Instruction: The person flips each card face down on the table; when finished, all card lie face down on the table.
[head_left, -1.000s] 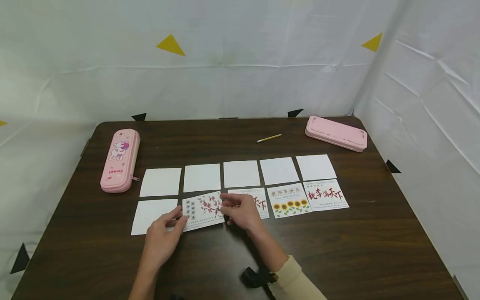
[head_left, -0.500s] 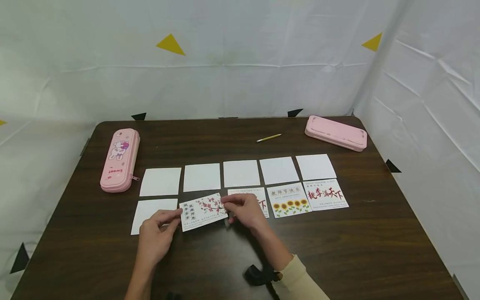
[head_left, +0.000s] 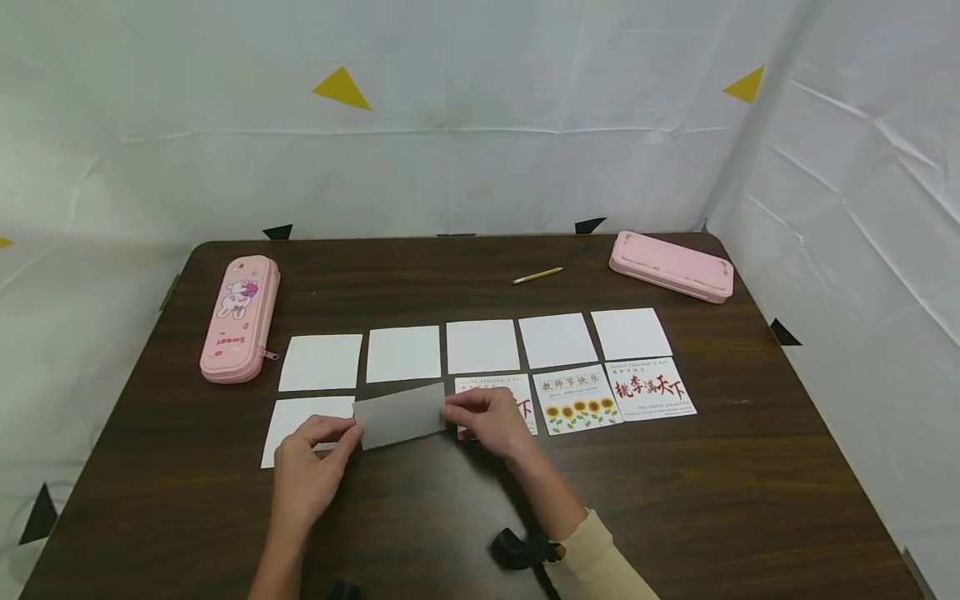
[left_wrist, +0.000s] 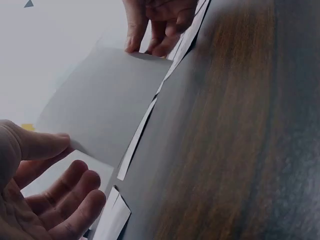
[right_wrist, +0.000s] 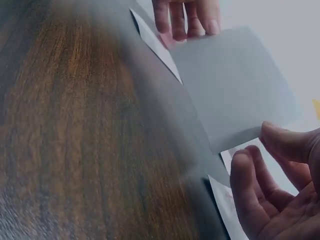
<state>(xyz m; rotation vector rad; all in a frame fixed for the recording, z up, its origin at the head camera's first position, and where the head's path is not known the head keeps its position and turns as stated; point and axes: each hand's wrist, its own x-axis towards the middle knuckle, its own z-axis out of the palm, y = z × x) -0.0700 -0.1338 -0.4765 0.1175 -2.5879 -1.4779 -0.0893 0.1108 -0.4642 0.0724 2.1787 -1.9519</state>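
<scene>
- A held card is suspended between both hands in the front row's second position from the left, with its plain grey face presented toward the head camera.
- The long axis of the held card is directed left to right; its right end is set slightly farther from the person than its left end.
- The left end of the held card is pinched by the left hand between thumb and index finger; the remaining fingers are loosely curled below.
- The right end is pinched by the right hand, with the thumb laid on the grey face.
- The held card is seen tilted in both wrist views; whether its lower edge is touching the surface cannot be told with certainty, as that area is blurred.
- A plain white card is partly covered by the left hand.
- A red-lettered card is partly covered by the right hand; to its right are placed a sunflower card and a second red-lettered card.
- Behind these, five white cards are arranged in a row.
- A pencil is laid beyond the rows, between two pink cases.
</scene>
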